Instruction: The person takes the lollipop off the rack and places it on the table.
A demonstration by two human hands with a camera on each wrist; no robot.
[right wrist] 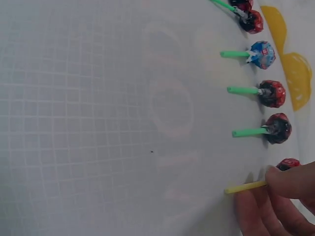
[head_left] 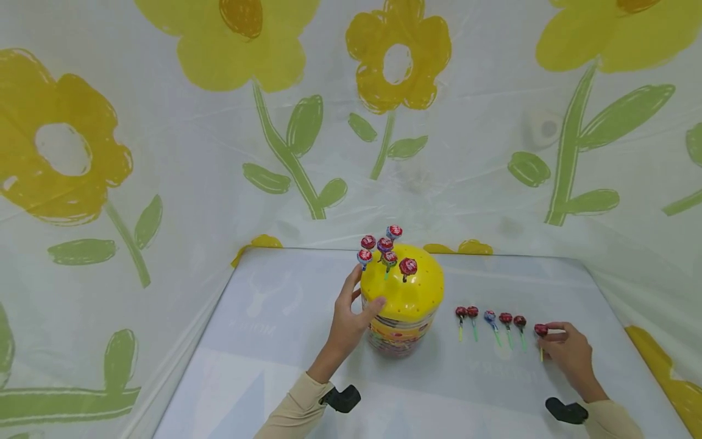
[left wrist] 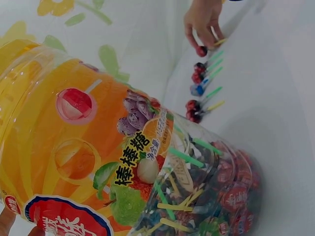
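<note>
A clear plastic lollipop jar (head_left: 399, 332) with a yellow lid (head_left: 419, 286) stands on the table, its printed label (left wrist: 98, 142) large in the left wrist view. Several wrapped lollipops (head_left: 408, 266) stick up out of the lid's left and back part. My left hand (head_left: 348, 323) grips the jar's left side near the lid, thumb at the front. Far to the right, my right hand (head_left: 570, 353) pinches a red-wrapped lollipop (head_left: 541, 330) with a yellow stick (right wrist: 246, 187), thumb and fingers near its head. It lies at the right end of a row of lollipops.
Between jar and right hand, several lollipops (head_left: 506, 318) lie in a row, one with a blue wrapper (right wrist: 263, 55), sticks toward me. More lollipops (left wrist: 236, 196) fill the jar's lower part. A flower-printed curtain (head_left: 439, 183) hangs behind the table (head_left: 263, 329).
</note>
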